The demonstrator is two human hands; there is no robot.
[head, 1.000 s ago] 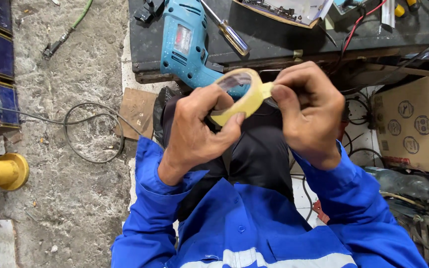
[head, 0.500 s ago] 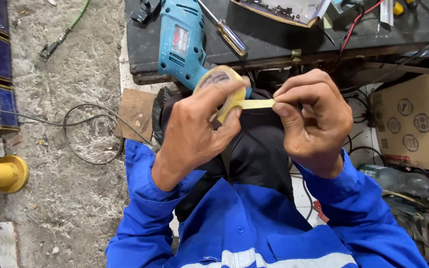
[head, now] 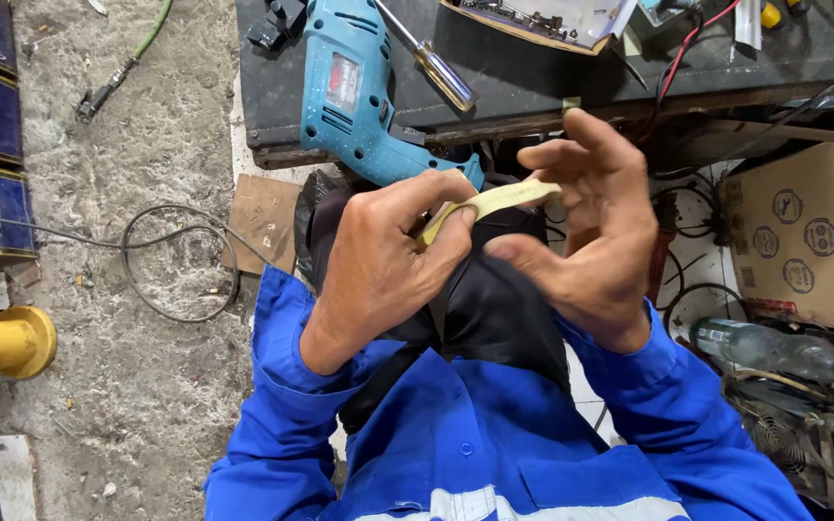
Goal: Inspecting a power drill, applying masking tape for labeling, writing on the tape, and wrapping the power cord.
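A drill [head: 354, 92] and screwdriver [head: 431, 63] lie on the bench [head: 533, 87], beyond both hands. Cable [head: 171, 260] loops on the floor to the left; a carton [head: 803, 236] and bottle [head: 774, 349] sit right.

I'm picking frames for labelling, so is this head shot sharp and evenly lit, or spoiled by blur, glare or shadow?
Head view: soft, even daylight, no hard shadows; left hand, right hand and tape strip are sharp, with no motion blur; mild glare on the screwdriver handle and plastic bottle; under the workbench it is dark; edges bend slightly from the wide lens.
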